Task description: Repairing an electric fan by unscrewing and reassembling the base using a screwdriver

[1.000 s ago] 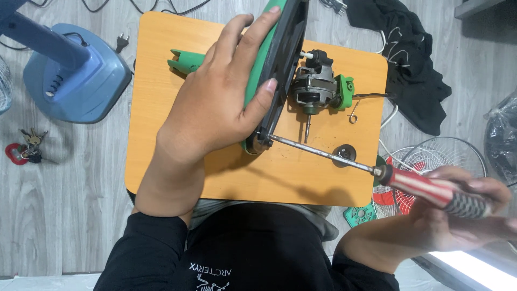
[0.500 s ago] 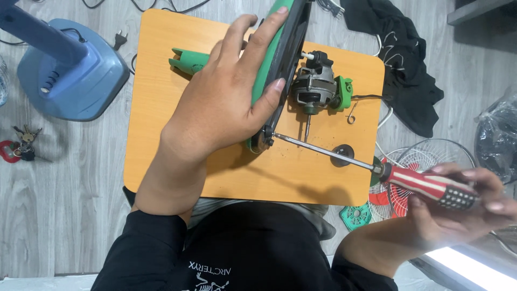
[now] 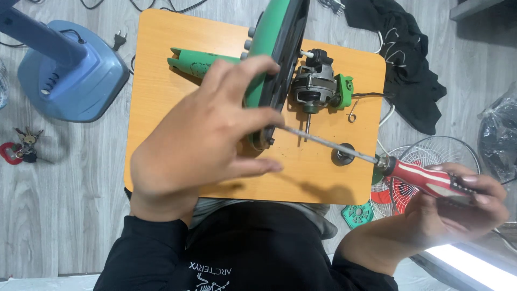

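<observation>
Fan housing [image 3: 277, 51] stands on edge on the orange worktop [image 3: 161, 64], left hand [image 3: 199, 145] loosely steadying it; right hand [image 3: 458, 210] clenches the screwdriver [image 3: 431, 180], best kept square to the screw.

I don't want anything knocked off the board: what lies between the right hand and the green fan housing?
In the head view, the screwdriver's long metal shaft spans that stretch from the right hand to the green fan housing, passing over a small dark round part on the orange board.

The left hand [image 3: 199, 140] is held raised, its fingers spread and loosely curved; the right hand [image 3: 458, 207] is closed in a grip at near right.
</observation>
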